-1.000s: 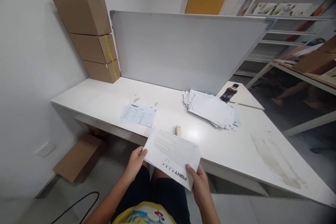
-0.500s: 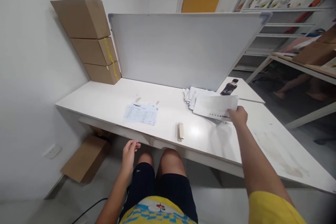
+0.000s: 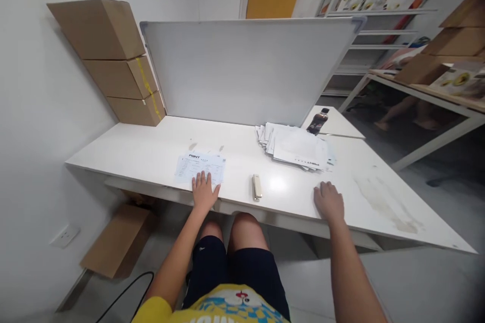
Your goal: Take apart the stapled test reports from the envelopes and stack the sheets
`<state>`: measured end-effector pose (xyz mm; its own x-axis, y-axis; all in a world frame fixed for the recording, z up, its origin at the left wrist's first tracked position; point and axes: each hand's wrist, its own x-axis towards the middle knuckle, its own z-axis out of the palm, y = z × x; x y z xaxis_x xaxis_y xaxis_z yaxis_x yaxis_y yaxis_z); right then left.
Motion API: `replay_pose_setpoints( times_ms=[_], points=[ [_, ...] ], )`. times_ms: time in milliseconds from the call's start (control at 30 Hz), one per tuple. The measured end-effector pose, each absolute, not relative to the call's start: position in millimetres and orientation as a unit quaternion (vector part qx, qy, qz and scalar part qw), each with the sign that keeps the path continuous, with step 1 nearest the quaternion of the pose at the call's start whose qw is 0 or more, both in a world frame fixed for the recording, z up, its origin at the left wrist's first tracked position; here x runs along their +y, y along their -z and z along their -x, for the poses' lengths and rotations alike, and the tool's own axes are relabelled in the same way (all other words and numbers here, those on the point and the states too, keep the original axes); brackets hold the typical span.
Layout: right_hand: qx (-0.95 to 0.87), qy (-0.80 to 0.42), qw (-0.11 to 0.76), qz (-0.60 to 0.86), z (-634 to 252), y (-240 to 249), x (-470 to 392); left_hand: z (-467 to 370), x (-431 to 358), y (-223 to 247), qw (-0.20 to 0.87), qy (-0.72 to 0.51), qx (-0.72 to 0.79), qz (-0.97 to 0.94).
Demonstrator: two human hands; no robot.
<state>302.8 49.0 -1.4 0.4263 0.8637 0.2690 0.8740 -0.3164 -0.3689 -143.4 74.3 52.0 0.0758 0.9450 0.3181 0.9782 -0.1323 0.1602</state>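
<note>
My left hand (image 3: 204,193) lies with fingers spread on the lower edge of several printed sheets (image 3: 204,162), whose top one carries a dark heading. To the right of these sheets, a beige stapler (image 3: 256,187) rests on the white desk (image 3: 235,139). My right hand (image 3: 329,203) is on the desk near its front edge, fingers curled in, with nothing seen in them. Beyond it is an untidy pile of white papers (image 3: 295,145), apart from the hand. The top sheet there has its printing upside down to me.
A dark drink bottle (image 3: 318,121) stands behind the pile. A whiteboard (image 3: 246,68) leans upright along the desk's back. Cardboard boxes (image 3: 125,78) are stacked at the left, and another box (image 3: 117,239) is on the floor. A person's legs (image 3: 401,111) show under the far table.
My right hand has let go of the paper on the pile and moved down toward the desk's front edge. My left hand has risen from beside my lap onto the printed sheets.
</note>
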Motion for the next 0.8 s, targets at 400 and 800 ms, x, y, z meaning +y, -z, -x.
replay_pose_setpoints(
  times_ms=[400, 800],
  points=[
    [-0.456, 0.022, 0.368, 0.81, -270, -2, 5, 211, 49, -65, -0.001, 0.17, -0.418, 0.892],
    [-0.426, -0.069, 0.554, 0.712, -178, 73, -110, 210, 46, -64, 0.07, 0.239, -0.417, 0.874]
  ],
)
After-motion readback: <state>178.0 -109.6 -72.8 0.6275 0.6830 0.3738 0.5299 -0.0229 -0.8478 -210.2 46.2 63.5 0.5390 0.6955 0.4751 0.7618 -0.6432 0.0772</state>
